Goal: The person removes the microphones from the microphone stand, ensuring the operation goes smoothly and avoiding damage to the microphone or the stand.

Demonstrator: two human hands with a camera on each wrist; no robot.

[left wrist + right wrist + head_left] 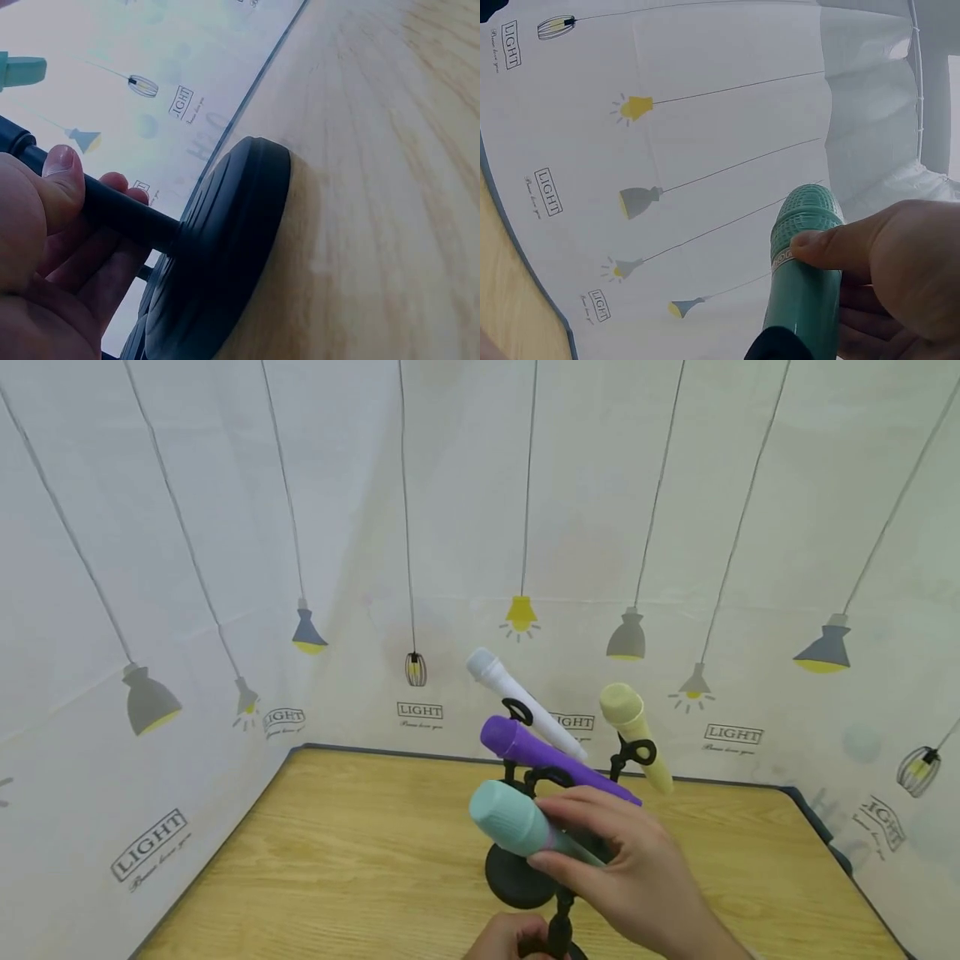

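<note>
My right hand (pixel 637 864) pinches a teal microphone (pixel 504 818) just below its head, thumb on one side and fingers on the other. In the right wrist view a black part (pixel 778 346), apparently a stand's holder, overlaps the microphone's lower body; whether it is clipped in is hidden. Below, my left hand (pixel 64 240) holds the black pole (pixel 131 215) of a microphone stand between thumb and fingers. The stand's round base (pixel 244 225) rests on the wooden table (pixel 337 843). Close behind the teal one, a purple microphone (pixel 543 756) leans in a black holder.
Farther back are a white microphone (pixel 517 689) and a pale yellow microphone (pixel 630 718), each tilted in a black holder. A round black base (pixel 517 881) stands just beyond my hands. White wall sheeting (pixel 465 510) with printed lamps surrounds the table.
</note>
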